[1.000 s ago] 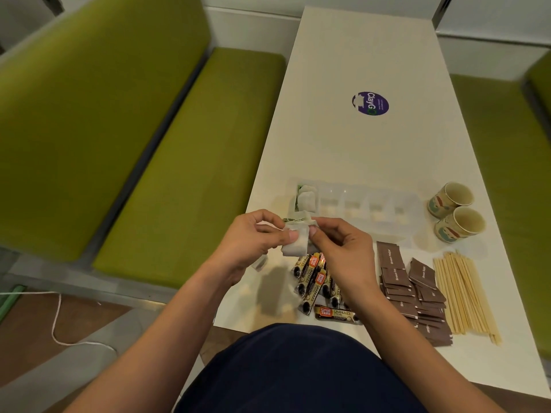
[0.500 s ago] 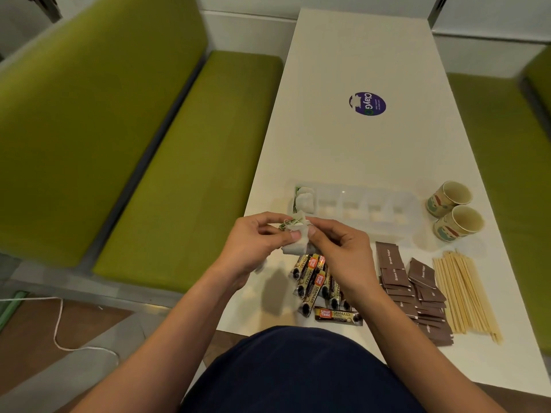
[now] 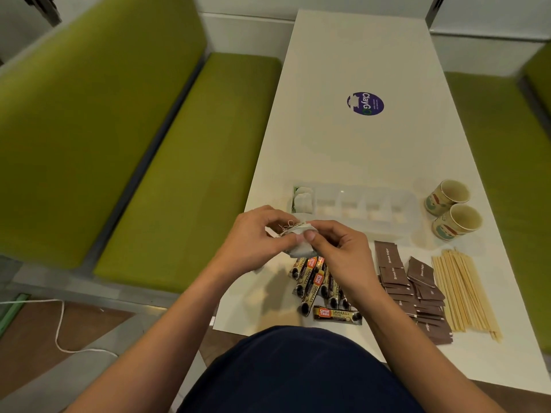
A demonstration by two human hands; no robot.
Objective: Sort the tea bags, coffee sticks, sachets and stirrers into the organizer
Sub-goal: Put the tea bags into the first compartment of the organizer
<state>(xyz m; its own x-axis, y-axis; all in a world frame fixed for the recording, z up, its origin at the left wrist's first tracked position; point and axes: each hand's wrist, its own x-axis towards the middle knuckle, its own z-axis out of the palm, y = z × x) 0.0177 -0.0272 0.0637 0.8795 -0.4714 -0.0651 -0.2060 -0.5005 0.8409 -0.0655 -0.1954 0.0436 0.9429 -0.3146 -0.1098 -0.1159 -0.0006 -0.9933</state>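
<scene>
**Both hands on one tea bag**

I see the left hand [image 3: 256,242] and right hand [image 3: 337,251] meeting over the near end of the table [image 3: 357,159]. Both pinch a single tea bag [image 3: 301,248] (its string bunched on top) just above the coffee sticks [image 3: 313,281]. Behind them, the organizer [image 3: 372,204] holds other bags [image 3: 302,199] in its leftmost compartment. Sachets [image 3: 411,287] lie right of the sticks, with stirrers [image 3: 465,290] beyond and two cups [image 3: 447,198] near the organizer's right end.

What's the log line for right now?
left hand: pinches white paper tea bag | right hand: pinches same bag | clear plastic organizer: leftmost slot holds white tea bags
</scene>
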